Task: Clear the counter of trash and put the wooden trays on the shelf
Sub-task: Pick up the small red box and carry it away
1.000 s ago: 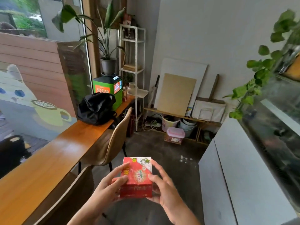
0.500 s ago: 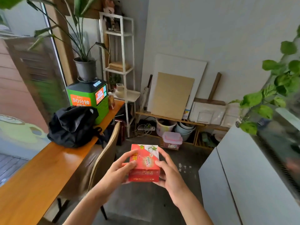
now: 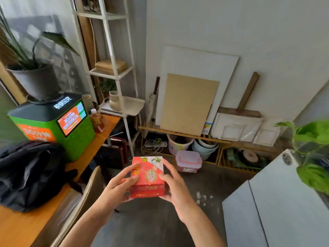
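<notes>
A red carton [image 3: 147, 177] with green and white print is held in front of me over the floor. My left hand [image 3: 116, 188] grips its left side and my right hand [image 3: 171, 183] grips its right side. A white metal shelf [image 3: 114, 72] stands ahead at the end of the wooden counter [image 3: 23, 227]. Two stacked wooden trays [image 3: 111, 65] lie on its middle level. A small bottle of brown drink [image 3: 97, 121] stands on the counter's far end.
A black bag [image 3: 28, 173] and a green box [image 3: 53, 127] with a potted plant on top sit on the counter. A chair back [image 3: 85, 191] is below left. Boards lean on the wall, buckets and a lidded tub [image 3: 188, 161] beneath. A white cabinet [image 3: 277, 207] stands right.
I have moved forward toward the shelf and the corner. Both hands still hold the red carton, which sits a little higher in view.
</notes>
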